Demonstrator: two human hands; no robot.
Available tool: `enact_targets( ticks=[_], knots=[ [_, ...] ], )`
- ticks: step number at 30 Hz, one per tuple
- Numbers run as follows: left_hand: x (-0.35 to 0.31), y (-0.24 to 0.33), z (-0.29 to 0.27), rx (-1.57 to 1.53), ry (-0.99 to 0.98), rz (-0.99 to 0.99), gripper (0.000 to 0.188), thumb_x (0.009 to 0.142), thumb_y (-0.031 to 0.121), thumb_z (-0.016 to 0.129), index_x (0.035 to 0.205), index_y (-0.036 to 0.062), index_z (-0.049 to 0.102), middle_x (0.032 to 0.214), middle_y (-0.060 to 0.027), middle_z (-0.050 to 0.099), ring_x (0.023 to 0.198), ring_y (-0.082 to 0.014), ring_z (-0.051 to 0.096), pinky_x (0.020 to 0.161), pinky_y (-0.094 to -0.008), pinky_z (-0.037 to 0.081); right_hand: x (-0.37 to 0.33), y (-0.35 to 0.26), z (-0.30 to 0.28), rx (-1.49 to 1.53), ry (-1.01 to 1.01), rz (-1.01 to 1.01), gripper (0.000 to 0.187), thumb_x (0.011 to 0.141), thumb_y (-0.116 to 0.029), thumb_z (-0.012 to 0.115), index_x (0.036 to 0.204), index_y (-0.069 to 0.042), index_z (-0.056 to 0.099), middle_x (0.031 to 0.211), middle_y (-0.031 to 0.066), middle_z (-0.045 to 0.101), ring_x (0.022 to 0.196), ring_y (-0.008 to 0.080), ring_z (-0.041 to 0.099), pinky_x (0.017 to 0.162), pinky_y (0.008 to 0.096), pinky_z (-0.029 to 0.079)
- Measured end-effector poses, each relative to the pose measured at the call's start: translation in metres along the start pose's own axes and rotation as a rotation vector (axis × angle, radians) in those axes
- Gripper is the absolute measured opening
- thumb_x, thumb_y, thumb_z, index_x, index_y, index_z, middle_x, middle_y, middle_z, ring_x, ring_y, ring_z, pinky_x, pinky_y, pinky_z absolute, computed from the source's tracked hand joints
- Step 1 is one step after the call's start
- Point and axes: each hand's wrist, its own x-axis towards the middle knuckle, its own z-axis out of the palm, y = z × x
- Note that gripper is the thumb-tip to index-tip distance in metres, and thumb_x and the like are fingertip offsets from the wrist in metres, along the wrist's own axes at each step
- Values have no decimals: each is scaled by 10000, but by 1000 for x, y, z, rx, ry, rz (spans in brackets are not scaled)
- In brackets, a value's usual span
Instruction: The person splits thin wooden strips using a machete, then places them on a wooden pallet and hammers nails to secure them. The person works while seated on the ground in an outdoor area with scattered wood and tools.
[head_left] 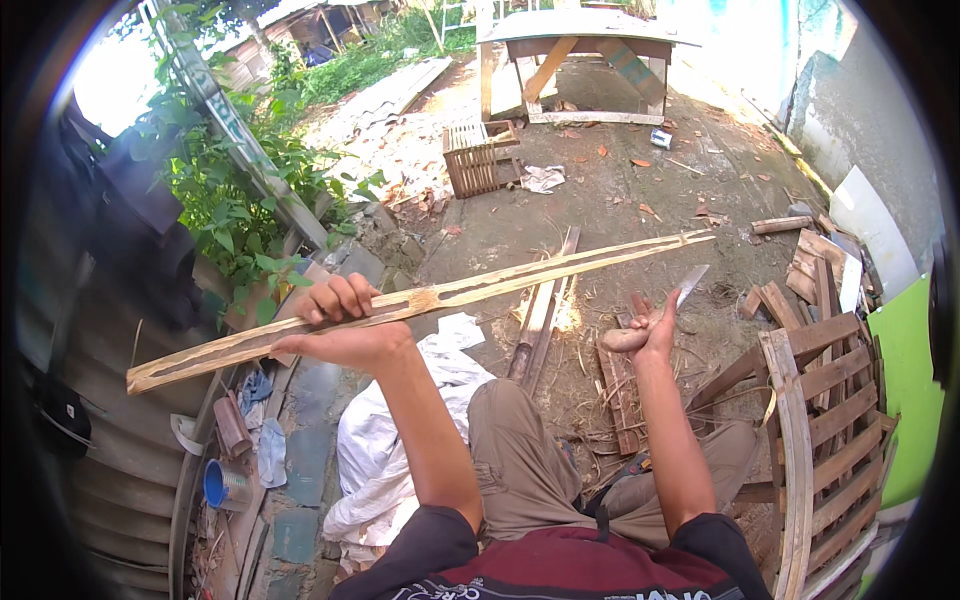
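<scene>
Slanting from lower left to upper right, wooden strip [480,286] is clamped in left hand [352,343]; right hand [655,328], gripping knife [691,284], is near strip's far end, not touching.

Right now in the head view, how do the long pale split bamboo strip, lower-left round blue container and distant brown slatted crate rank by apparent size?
1. Bamboo strip
2. Slatted crate
3. Blue container
</scene>
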Motion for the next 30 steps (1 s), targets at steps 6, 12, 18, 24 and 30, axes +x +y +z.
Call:
enact_targets(
  ticks=[6,12,18,24,30],
  knots=[
    [-40,-52,-66,-133,239,-273,802,954,830,251,820,107,572,636,-14,407,572,-162,413,559,-316,366,0,-53,36,24,-130,-220,639,950,-439,730,1403,-98,435,1126,122,659,580,67,470,529,213,442],
    [-79,-80,-113,261,244,-608,758,994,750,379,1063,39,632,832,-68,671,803,-234,657,748,-369,532,14,-115,26,-24,-261,-319,392,1005,-269,686,1286,-46,528,1123,107,657,638,73,476,572,215,448],
    [-85,-72,-132,966,-369,-1295,626,1031,605,495,1086,22,717,1041,-117,758,969,-213,712,784,-359,547,-45,-161,67,-139,-292,-618,337,1019,-259,668,1238,-37,542,1067,139,677,641,97,502,593,243,458],
    [-120,-113,-48,717,-628,-929,420,1050,413,587,1154,17,679,1069,-88,746,984,-131,672,809,-294,518,-57,-145,74,-447,-387,-740,259,1008,-239,689,1060,12,646,816,152,704,628,89,571,592,235,477],
    [-185,-143,5,547,-1228,-879,346,1059,295,583,1239,6,644,1090,-91,735,1030,-142,666,872,-323,520,-93,-81,81,-665,-478,-637,257,926,-155,783,1072,17,660,854,88,732,624,78,637,526,225,479]
  ],
)
